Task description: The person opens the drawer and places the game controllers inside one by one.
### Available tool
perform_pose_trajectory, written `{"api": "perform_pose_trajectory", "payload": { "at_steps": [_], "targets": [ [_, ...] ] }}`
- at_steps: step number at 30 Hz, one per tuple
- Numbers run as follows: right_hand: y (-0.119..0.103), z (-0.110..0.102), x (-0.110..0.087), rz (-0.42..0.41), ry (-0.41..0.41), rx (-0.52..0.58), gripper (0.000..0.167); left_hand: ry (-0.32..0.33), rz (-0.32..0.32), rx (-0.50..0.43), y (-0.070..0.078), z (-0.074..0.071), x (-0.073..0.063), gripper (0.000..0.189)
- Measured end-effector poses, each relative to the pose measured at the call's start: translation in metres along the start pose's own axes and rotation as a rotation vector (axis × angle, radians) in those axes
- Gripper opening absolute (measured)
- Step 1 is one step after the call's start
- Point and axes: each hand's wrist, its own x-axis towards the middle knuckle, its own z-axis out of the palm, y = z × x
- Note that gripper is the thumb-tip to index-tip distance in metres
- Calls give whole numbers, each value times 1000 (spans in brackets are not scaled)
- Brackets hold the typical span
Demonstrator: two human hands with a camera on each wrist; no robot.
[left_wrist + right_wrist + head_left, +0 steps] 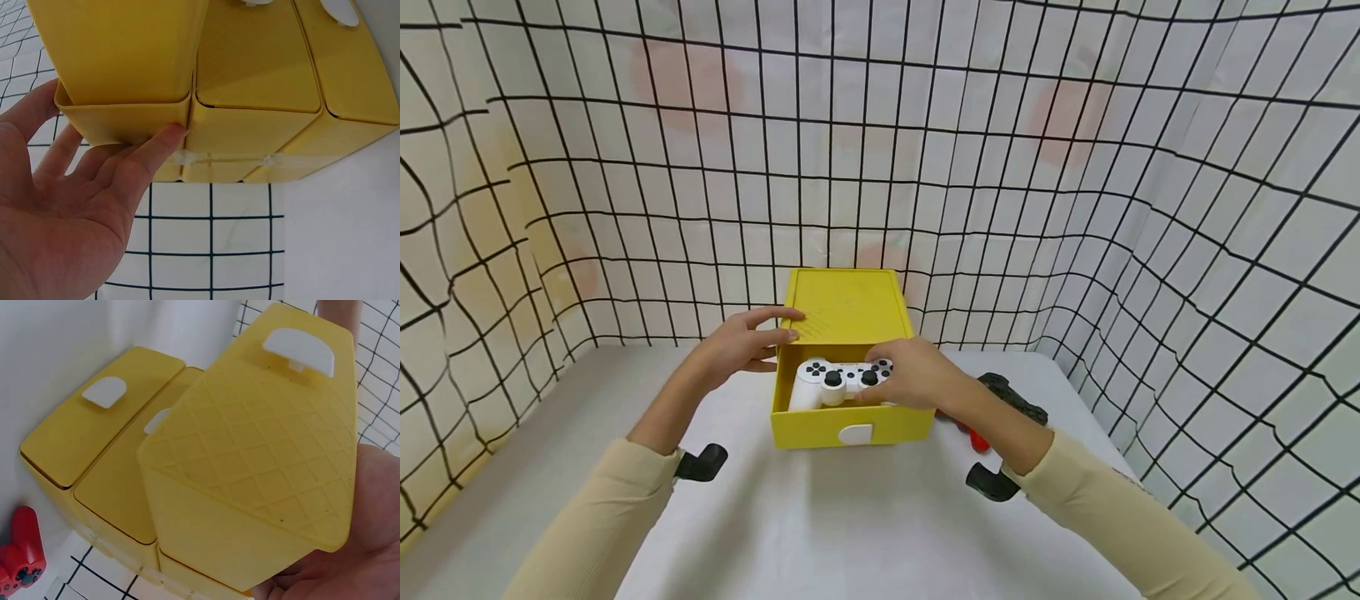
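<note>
A yellow drawer unit [846, 300] stands near the back of the table, its top drawer [812, 431] pulled out toward me. Inside lies a white game controller [808, 392] with black sticks and buttons. My right hand [917, 372] reaches over the drawer's right side and grips the controller's right end between thumb and fingers. The right wrist view has the drawer front [256, 425] with its white handle hiding the controller. At the unit's left front corner my left hand [737, 343] rests with extended fingers; the left wrist view shows its fingertips on the yellow side wall [125, 128].
Right of the unit lie a dark patterned controller [1011, 398] and a red controller [979, 442], partly behind my right forearm. Lower drawers [256, 56] have white handles too. Black grid netting [865, 150] over white sheeting encloses the white table [865, 533] at the back and sides.
</note>
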Motion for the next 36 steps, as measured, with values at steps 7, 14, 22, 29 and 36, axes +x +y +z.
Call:
{"api": "perform_pose_trajectory", "payload": {
  "at_steps": [7,14,22,29,36],
  "targets": [
    [1,-8,2,7,-54,-12,69,5,-12,8,0,1,0,50],
    [2,-25,-11,36,-47,49,72,3,-9,6,1,0,0,51],
    [13,-33,-31,4,-30,84,85,8,-18,2,-2,0,2,48],
    [26,-27,-41,2,-32,121,95,18,-24,5,-3,0,2,48],
    [36,-22,-35,48,-51,203,102,18,-17,11,-2,1,0,48]
  ]
}}
